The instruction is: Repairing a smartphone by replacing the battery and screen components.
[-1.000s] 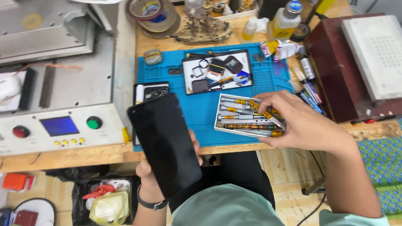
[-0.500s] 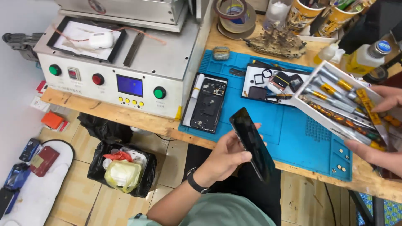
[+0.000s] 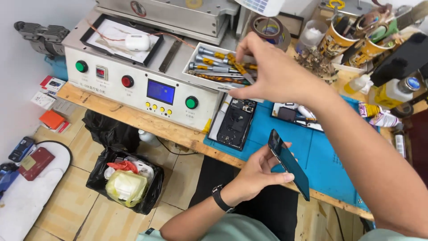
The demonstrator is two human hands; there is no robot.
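My left hand [image 3: 257,173] grips a dark phone screen panel [image 3: 289,163] edge-on, just in front of the bench's front edge. My right hand [image 3: 273,71] reaches across to the left and holds a white tray of screwdrivers [image 3: 213,67] with yellow and grey handles, resting it on top of the grey machine [image 3: 133,85]. An opened black phone body [image 3: 236,122] lies on the blue work mat [image 3: 321,151] below the tray, its insides facing up.
The machine has green and red buttons and a small blue screen. A black bin bag [image 3: 127,178] with rubbish sits on the tiled floor. Tape rolls [image 3: 269,29], cups of tools [image 3: 339,38] and bottles [image 3: 392,91] crowd the back right of the bench.
My right hand has carried the screwdriver tray from the right side of the mat over to the top of the machine. The view has swung left; my left hand still holds the screen panel.
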